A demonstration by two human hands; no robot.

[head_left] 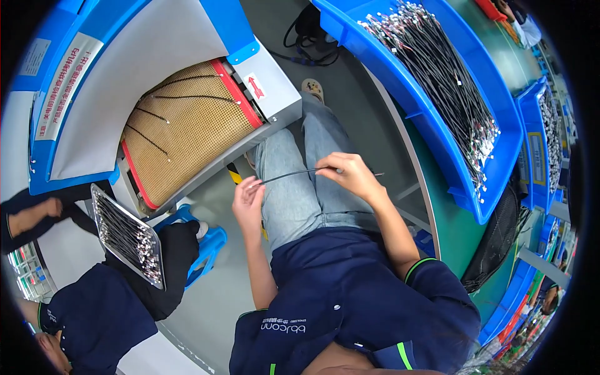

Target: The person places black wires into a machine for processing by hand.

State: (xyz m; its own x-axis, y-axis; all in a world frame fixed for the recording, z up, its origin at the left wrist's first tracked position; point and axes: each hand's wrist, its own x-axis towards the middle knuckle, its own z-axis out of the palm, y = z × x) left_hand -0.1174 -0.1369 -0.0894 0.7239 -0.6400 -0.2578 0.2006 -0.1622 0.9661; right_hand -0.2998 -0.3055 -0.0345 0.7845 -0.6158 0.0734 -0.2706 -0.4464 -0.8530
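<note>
A thin black cable (pixel 289 177) is stretched between my two hands above my lap. My left hand (pixel 248 201) pinches it near its left end, fingertips closed together. Around its other part the fingers of my right hand (pixel 351 173) are closed, and a short end pokes out past that hand. Ahead and to the left, a few similar black cables (pixel 194 97) lie spaced apart on the tan mesh belt (pixel 194 134) of a conveyor machine. Neither hand touches the belt.
A large blue bin (pixel 406 103) full of black cables (pixel 437 75) stands on the green-topped table (pixel 453 234) at my right. At lower left a co-worker sits with a metal tray (pixel 159 275) of cables on the lap. A blue stool (pixel 215 244) and the machine's blue-edged hood (pixel 228 28) are nearby.
</note>
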